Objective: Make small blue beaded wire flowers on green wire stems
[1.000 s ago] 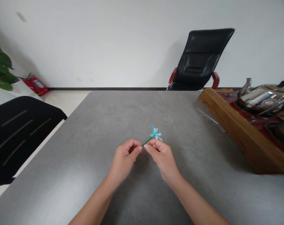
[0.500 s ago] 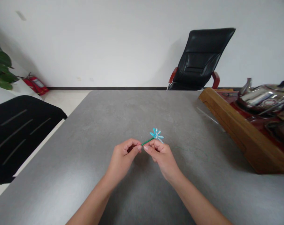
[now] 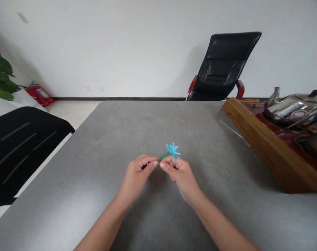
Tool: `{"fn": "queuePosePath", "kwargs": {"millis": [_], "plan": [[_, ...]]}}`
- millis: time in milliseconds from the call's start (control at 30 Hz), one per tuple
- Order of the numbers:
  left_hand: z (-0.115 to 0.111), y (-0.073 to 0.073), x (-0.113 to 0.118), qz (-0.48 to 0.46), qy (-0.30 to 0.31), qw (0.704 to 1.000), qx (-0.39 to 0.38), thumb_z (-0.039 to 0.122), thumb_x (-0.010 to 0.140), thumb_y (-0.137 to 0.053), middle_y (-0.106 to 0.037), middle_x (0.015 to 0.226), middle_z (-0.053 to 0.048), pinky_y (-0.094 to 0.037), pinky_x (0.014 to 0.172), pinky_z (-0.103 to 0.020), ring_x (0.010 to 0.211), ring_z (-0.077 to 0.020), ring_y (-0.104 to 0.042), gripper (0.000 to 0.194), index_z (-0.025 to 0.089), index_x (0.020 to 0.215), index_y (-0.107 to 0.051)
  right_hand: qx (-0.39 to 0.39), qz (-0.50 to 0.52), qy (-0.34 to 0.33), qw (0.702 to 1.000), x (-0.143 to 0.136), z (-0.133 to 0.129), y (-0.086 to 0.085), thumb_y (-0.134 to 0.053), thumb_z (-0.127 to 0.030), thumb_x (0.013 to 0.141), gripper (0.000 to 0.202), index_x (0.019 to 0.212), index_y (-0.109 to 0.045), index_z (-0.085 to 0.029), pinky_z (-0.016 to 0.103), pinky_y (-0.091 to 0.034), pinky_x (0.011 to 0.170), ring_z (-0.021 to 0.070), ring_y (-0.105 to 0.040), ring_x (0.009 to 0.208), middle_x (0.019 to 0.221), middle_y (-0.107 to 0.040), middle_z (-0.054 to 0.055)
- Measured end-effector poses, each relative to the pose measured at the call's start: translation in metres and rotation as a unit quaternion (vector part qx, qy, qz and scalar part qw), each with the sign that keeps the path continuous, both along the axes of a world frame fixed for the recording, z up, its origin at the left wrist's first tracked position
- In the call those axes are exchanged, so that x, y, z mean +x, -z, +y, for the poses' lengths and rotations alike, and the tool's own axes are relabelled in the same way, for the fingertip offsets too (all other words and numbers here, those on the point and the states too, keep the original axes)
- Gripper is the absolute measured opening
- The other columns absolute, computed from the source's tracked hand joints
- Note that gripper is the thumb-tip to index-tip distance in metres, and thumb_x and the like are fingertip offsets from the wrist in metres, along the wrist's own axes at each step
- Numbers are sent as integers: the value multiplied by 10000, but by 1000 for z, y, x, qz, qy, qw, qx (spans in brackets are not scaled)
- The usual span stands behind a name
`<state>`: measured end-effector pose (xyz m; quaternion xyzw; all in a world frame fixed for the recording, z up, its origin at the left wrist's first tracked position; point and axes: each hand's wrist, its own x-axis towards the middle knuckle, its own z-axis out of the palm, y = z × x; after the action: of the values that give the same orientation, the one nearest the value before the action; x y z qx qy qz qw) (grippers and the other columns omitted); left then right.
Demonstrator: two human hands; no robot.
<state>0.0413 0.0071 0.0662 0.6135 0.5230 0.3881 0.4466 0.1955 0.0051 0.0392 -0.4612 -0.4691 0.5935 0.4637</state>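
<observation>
A small beaded flower [image 3: 173,150] with blue and clear petals tilts up to the right on a thin green stem [image 3: 163,157]. My left hand [image 3: 140,170] pinches the lower end of this stem between thumb and forefinger. Close beside it, my right hand [image 3: 180,172] is closed in a pinch right at the stem, just below the flower head. A fine green thread [image 3: 213,165] trails from behind my right hand and curls over the table to the right. What lies between the right fingertips is mostly hidden; it appears to be this thread.
The grey table [image 3: 122,132] spreads under both hands. On the right stands a wooden tea tray [image 3: 273,150] bearing a steel kettle [image 3: 294,106]. A thin clear strip [image 3: 234,130] lies near it. Black chairs [image 3: 226,66] stand behind the table and to the left.
The flower has turned about its stem, so its petals point differently, and its head has shifted slightly left. Both hands stay in nearly the same place.
</observation>
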Motion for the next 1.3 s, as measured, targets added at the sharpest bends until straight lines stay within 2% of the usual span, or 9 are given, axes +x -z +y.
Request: {"fn": "queuePosePath", "kwargs": {"millis": [100, 167, 267, 400, 567, 767, 1000, 1200, 1300], "plan": [[-2, -2, 3, -87, -11, 994, -69, 306, 812, -604, -539, 662, 9, -343, 582, -216, 620, -113, -457, 158, 169, 796, -681, -8, -9, -1, 1000, -1, -1, 1, -646, -428, 758, 260, 758, -622, -170, 241, -147, 442, 73, -224, 454, 511, -300, -82], [-3, -2, 4, -173, -4, 976, -131, 312, 790, -632, -442, 586, 49, -264, 481, -192, 511, -78, -346, 142, 171, 807, -632, -11, -17, -4, 1000, -1, -1, 2, -641, -428, 761, 262, 742, -615, -168, 240, -140, 441, 72, -213, 451, 502, -284, -85], [-4, -1, 5, -253, 19, 951, -179, 321, 787, -649, -342, 547, 74, -169, 436, -188, 470, -58, -227, 172, 159, 831, -611, -15, -28, -5, 999, -1, 0, 7, -632, -422, 766, 271, 700, -587, -164, 237, -139, 444, 72, -216, 458, 502, -285, -83], [-3, 1, 4, -263, 18, 945, -192, 376, 813, -626, -305, 511, 77, -141, 432, -193, 464, -55, -200, 245, 133, 782, -620, -13, -45, -12, 999, 1, 2, 11, -637, -392, 764, 244, 705, -589, -160, 235, -150, 457, 76, -224, 475, 505, -293, -82], [-1, 4, 5, -304, -7, 933, -190, 358, 790, -653, -422, 610, 53, -182, 427, -195, 459, -45, -276, 209, 155, 814, -608, 28, -86, -23, 996, 7, 4, 7, -604, -371, 785, 221, 708, -602, -164, 241, -161, 458, 83, -237, 468, 496, -292, -82], [4, 10, -2, -294, -44, 939, -171, 338, 777, -677, -334, 542, 69, -190, 434, -183, 481, -53, -264, 223, 132, 859, -653, 41, -124, -9, 991, 13, 5, 3, -589, -361, 791, 211, 712, -608, -166, 234, -165, 448, 83, -242, 460, 492, -285, -80], [6, 6, -4, -344, -45, 924, -159, 287, 745, -713, -406, 630, 60, -240, 430, -161, 494, -41, -304, 179, 164, 798, -594, 47, -151, 19, 987, 21, 12, 9, -591, -356, 778, 204, 696, -620, -172, 233, -163, 443, 84, -243, 448, 479, -283, -79], [9, 8, -9, -340, -64, 922, -173, 257, 740, -719, -296, 526, 88, -203, 430, -165, 463, -38, -235, 202, 126, 877, -650, 46, -175, 41, 983, 30, 17, 13, -584, -362, 778, 204, 699, -624, -178, 235, -166, 446, 89, -242, 448, 485, -267, -79], [10, 8, -8, -353, -59, 918, -173, 253, 742, -720, -372, 560, 71, -210, 428, -157, 469, -30, -271, 181, 125, 840, -637, 51, -192, 55, 978, 32, 18, 14, -583, -351, 777, 199, 694, -630, -177, 233, -171, 445, 89, -253, 450, 484, -275, -77]]}}
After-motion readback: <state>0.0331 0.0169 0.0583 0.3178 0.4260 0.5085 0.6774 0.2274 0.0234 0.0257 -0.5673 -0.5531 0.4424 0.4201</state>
